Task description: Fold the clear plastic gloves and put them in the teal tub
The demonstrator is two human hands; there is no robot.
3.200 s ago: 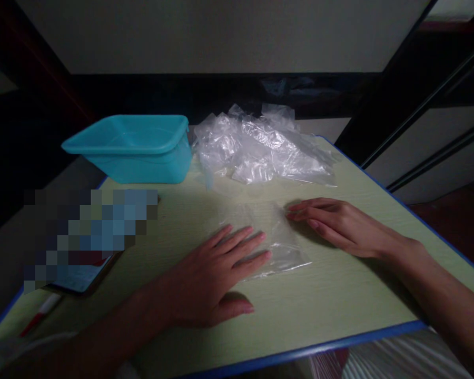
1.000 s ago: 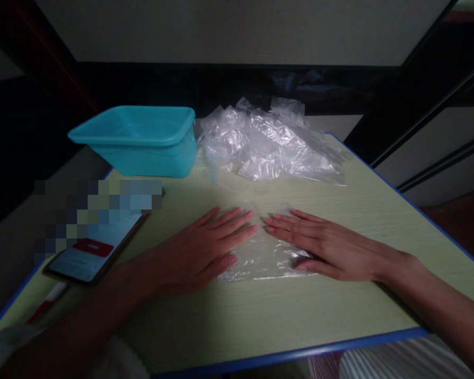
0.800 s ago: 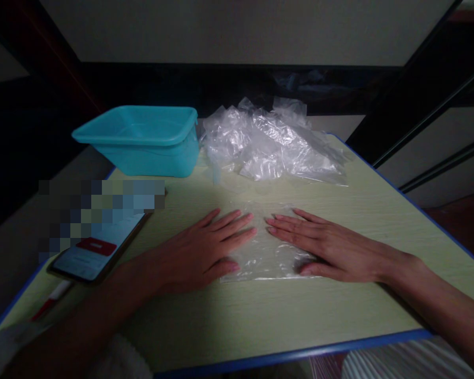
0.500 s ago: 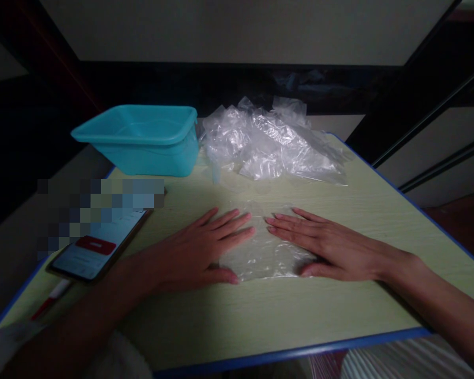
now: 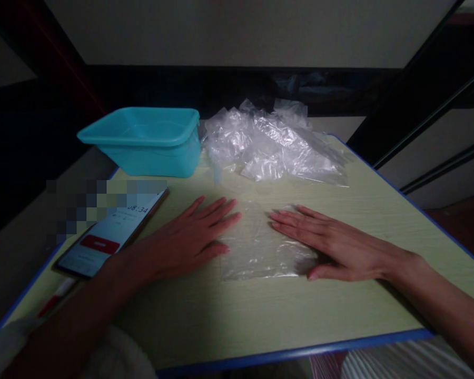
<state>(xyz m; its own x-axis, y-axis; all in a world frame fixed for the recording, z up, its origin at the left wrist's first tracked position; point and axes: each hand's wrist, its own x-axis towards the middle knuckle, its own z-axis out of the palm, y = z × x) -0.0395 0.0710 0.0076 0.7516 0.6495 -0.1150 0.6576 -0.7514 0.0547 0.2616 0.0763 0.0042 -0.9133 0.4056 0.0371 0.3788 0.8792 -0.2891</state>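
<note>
While right hand (image 5: 332, 245) stays flat, open on clear plastic bag (image 5: 260, 250), left hand (image 5: 189, 239), flat, empty, has slid leftward off the bag, fingertips at its edge

A dim room: pale green table (image 5: 260, 310) with blue edging, perhaps dark bed frames (image 5: 418, 79) behind.
</note>
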